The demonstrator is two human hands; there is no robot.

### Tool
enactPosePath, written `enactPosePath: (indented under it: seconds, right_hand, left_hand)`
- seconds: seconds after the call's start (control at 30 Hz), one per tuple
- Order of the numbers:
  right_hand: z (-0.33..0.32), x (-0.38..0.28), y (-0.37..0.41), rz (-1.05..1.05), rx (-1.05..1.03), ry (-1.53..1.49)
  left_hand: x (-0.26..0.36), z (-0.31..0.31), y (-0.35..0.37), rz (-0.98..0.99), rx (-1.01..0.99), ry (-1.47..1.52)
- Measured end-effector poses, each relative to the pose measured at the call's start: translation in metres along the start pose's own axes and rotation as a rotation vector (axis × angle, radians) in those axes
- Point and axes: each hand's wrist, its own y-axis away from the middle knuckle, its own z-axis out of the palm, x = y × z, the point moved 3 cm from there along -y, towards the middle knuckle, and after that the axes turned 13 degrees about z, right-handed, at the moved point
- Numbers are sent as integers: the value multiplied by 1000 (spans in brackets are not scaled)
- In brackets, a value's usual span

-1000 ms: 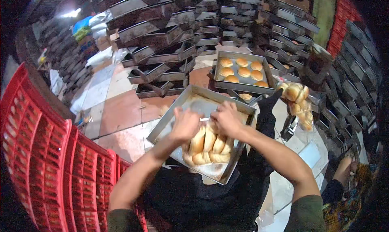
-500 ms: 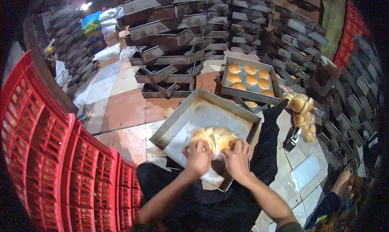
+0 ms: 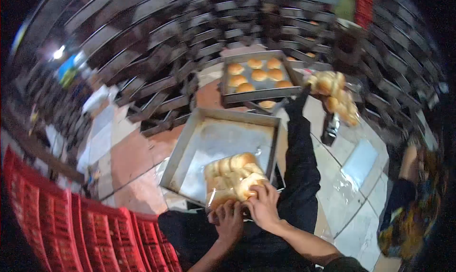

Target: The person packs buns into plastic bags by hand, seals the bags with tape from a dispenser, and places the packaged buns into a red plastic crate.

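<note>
Tipped since the earlier frame, from end-on to broad side up: one bag of rolls (image 3: 232, 174), now over the tray (image 3: 228, 136)'s near edge. Grasped at its near end by left hand (image 3: 230, 220) and right hand (image 3: 262, 204), fingers curled onto plastic, probably to steady the load and keep the wrap gathered; rolls inside too overlapped to count. To the left, red crates (image 3: 102, 229), number unclear. Beyond the right edge, flat plastic (image 3: 359, 162) on tiles, then packed bread (image 3: 332, 89), bag count unclear. Past the far edge, eight buns (image 3: 259, 75), spaced apart, probably against sticking, on one second tray (image 3: 261, 95); one lower bun (image 3: 267, 104) by its near edge.
</note>
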Motion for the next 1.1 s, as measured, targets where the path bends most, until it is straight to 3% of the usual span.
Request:
enactPosePath:
  seconds: [0.07, 0.1, 0.13, 0.23, 0.27, 0.37, 0.43, 0.47, 0.5, 0.53, 0.6, 0.63, 0.67, 0.7, 0.73, 0.8, 0.93, 1.0, 1.1]
  right_hand:
    - [4, 4, 5, 37, 23, -9]
    - [25, 19, 8, 186, 32, -215]
    - [20, 19, 8, 229, 60, -220]
    - [0, 12, 7, -73, 85, 50]
    - [-2, 20, 7, -50, 91, 42]
    - [-17, 34, -1, -255, 34, -190]
    - [-28, 67, -22, -280, -31, -484]
    - [-58, 88, -35, 163, -283, -923]
    - [-58, 130, -58, 123, 59, -807]
    - [-86, 161, -83, 431, 244, -519]
    - [-83, 284, -113, 904, 382, -614]
    - [-88, 327, -119, 745, 644, -299]
    - [-69, 410, -128, 972, 544, -333]
    - [-70, 427, -130, 1150, 521, -710]
    - [-100, 393, -130, 1203, 378, -908]
    - [-84, 443, -142, 1228, 36, -1312]
    - [-87, 464, -154, 1351, -8, -1382]
    - [-90, 465, -152, 1450, -8, -1258]
    - [-91, 463, -151, 1479, 37, -1248]
  left_hand:
    - [-6, 5, 0, 75, -61, -75]
    - [-5, 4, -2, 110, -59, -122]
    - [-6, 7, -2, 159, -67, -109]
    - [-19, 20, 5, 263, -249, 37]
    - [-20, 22, 5, 284, -262, 37]
    - [-11, 7, -11, 329, -299, 124]
    - [-9, 2, -20, 300, -259, 106]
    - [-9, -1, -23, 307, -267, 111]
    - [-12, -3, -26, 232, -287, 135]
    - [-15, -3, -27, 151, -311, 161]
    - [-20, 1, -26, 103, -332, 202]
    - [-23, 2, -25, 75, -322, 242]
    - [-25, 3, -26, 47, -311, 280]
    - [-23, -3, -31, 36, -298, 273]
    - [-23, -7, -36, 30, -303, 276]
    - [-22, -12, -40, -6, -357, 321]
    - [-20, -10, -37, 22, -390, 228]
    - [-18, -12, -37, 45, -359, 165]
    - [-26, -2, -31, -23, -345, 344]
